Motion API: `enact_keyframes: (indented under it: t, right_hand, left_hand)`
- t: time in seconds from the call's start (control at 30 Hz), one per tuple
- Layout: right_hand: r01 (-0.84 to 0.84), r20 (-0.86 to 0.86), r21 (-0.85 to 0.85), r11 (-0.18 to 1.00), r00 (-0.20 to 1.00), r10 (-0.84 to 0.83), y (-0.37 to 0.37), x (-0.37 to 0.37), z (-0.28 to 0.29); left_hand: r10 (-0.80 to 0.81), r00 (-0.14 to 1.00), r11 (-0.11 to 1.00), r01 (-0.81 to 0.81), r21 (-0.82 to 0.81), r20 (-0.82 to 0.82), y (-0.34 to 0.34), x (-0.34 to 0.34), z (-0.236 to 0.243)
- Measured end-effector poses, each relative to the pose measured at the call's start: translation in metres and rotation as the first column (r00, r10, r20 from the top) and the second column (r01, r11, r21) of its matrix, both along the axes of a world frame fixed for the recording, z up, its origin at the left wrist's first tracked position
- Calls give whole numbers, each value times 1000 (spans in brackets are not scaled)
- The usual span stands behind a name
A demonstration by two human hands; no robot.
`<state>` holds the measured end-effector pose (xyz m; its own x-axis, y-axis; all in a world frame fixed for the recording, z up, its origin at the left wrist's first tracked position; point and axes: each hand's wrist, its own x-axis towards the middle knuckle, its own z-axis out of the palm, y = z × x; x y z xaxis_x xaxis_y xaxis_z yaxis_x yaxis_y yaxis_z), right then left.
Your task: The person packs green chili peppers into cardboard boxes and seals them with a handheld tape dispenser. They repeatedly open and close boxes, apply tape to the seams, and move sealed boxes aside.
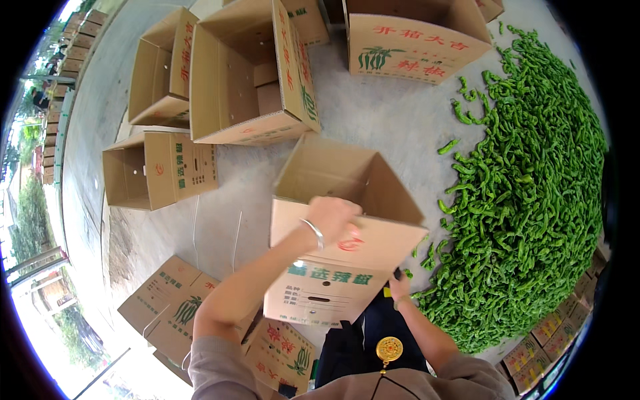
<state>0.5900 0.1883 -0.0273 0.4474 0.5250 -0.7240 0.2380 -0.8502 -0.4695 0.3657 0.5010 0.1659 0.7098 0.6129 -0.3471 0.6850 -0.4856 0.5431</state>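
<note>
A tan cardboard box [333,267] with green and red print stands tilted in front of me, and its hollow inside shows from above. My left hand [333,217] grips its near upper edge, with the fingers curled over into the inside. At the box's right side, low down, my right hand [400,285] is closed on a black tool with a yellow part [387,292]. The box hides most of that tool, so its kind cannot be made out. Just right of this hand begins a large heap of green chili peppers [533,193].
Large cardboard boxes stand beyond, one at the far left [237,73] and one at the far right [413,43]. A smaller box [180,167] lies on its side at left. Flattened cartons [177,303] rest near my left arm. Loose peppers [448,147] fringe the heap.
</note>
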Motion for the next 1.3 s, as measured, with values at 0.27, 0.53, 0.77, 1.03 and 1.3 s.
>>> enact_keyframes:
  t: [0.27, 0.53, 0.77, 1.03, 1.3]
  right_hand:
    - [443, -246, 538, 717, 896, -369, -64, 25, 24]
    - [49, 175, 654, 755, 961, -214, -126, -32, 62]
    - [-157, 224, 329, 931, 971, 85, -229, -39, 34]
    - [-347, 107, 70, 935, 935, 338, -258, -23, 61]
    - [-262, 155, 354, 898, 963, 220, -184, 11, 143]
  left_hand:
    - [-139, 937, 913, -4, 408, 320, -159, -10, 160]
    - [206, 975, 977, -200, 75, -78, -497, -151, 28]
    - [835, -362, -368, 193, -910, -415, -501, -105, -57]
    - [525, -670, -351, 390, -851, -524, -646, -63, -81]
    - [267, -902, -861, -65, -505, -339, -657, -53, -124]
